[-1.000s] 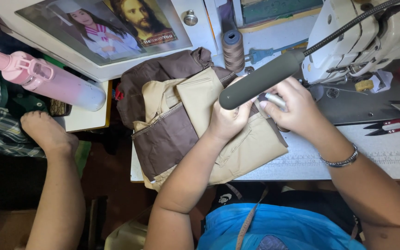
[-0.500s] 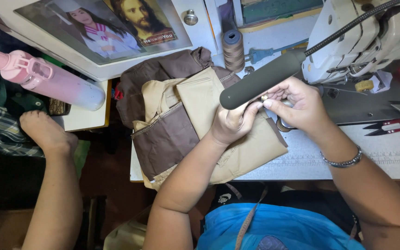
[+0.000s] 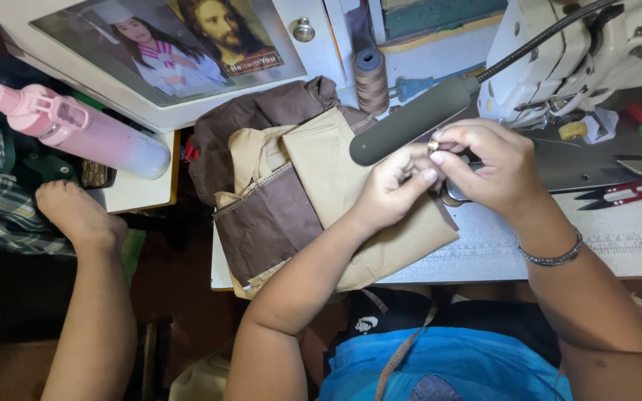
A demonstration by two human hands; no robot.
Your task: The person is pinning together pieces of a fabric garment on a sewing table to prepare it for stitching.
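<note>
My right hand (image 3: 488, 167) pinches a small round metal part (image 3: 434, 145) at its fingertips, just in front of a white sewing machine (image 3: 559, 67). My left hand (image 3: 389, 189) has its fingers pinched against the same part, touching the right fingertips. Both hands hover above folded tan and brown fabric (image 3: 291, 200) on the machine table (image 3: 484, 252). A second bit of metal (image 3: 451, 199) shows under my right palm. A dark grey lamp head (image 3: 410, 122) hangs just above the hands. A bracelet sits on my right wrist.
A spool of brown thread (image 3: 371, 78) stands behind the fabric. Red thread snips (image 3: 626, 191) lie at the right. A pink bottle (image 3: 76, 130) rests on a low side surface at the left, next to a person's bare leg and foot (image 3: 79, 223). Framed pictures (image 3: 180, 44) lie behind.
My left hand has lifted off the fabric and closed its fingers onto the small metal part held by my right hand. The right hand shifted slightly left.
</note>
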